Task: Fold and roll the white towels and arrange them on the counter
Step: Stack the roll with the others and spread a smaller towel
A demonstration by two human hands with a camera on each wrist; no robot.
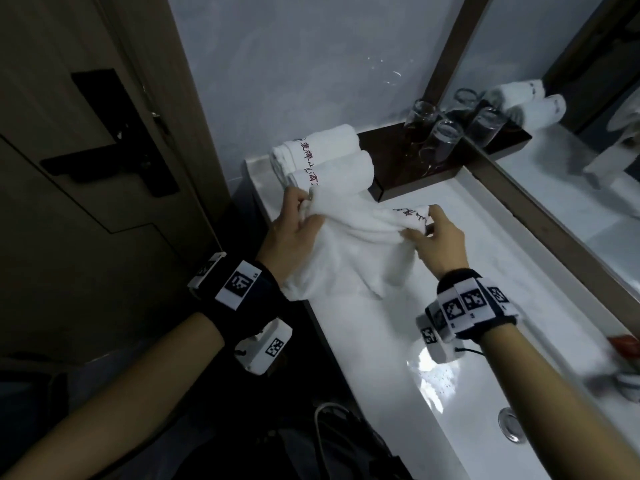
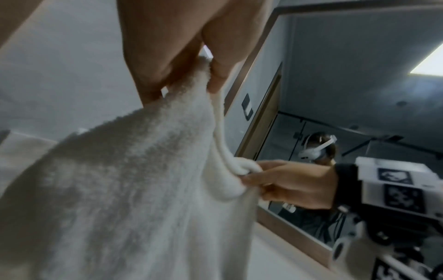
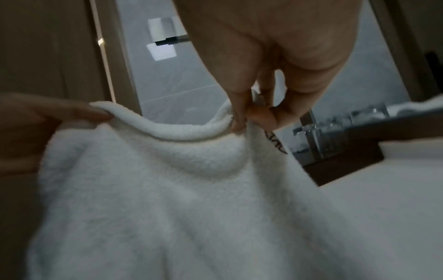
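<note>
A loose white towel (image 1: 349, 251) hangs over the white counter (image 1: 398, 341), held up by both hands. My left hand (image 1: 294, 230) pinches its top left corner, seen close in the left wrist view as fingers on the towel (image 2: 134, 180). My right hand (image 1: 433, 237) pinches the top right corner by the dark embroidered lettering; in the right wrist view its fingertips grip the towel (image 3: 191, 189) hem. Two rolled white towels (image 1: 322, 157) with red lettering lie at the counter's far left end, just behind the held towel.
A dark wooden tray (image 1: 415, 168) with upturned glasses (image 1: 440, 136) stands behind the towel against the mirror (image 1: 554, 150). A sink drain (image 1: 510, 424) lies near right. A door with a black handle (image 1: 104, 150) is at left. Small items (image 1: 623, 362) sit at the right edge.
</note>
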